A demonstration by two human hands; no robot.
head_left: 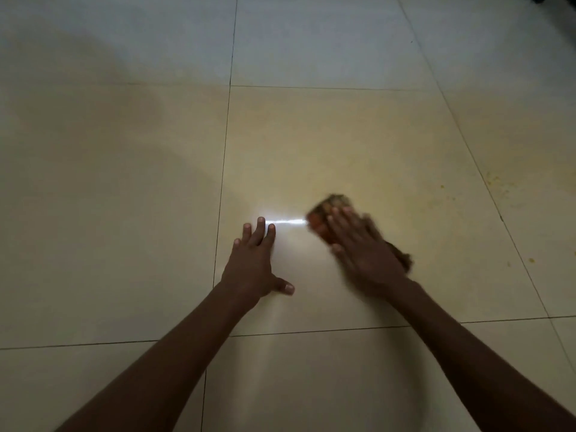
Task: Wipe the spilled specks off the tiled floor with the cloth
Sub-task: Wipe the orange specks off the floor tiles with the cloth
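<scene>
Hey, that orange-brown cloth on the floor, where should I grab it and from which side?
Judging by its pose, take the crumpled orange-brown cloth from above at its exposed far-left end: it lies flat on the beige tiled floor, with the right hand pressing over its near part.

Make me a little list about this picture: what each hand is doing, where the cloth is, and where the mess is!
left hand: flat on the floor, fingers spread, holding nothing
right hand: pressing flat on the cloth, blurred
cloth: orange-brown, under the right hand, on the same tile as the left hand
specks: yellowish bits on the tile to the right of the cloth, apart from it
glare: bright streak on the floor between the hands
</scene>
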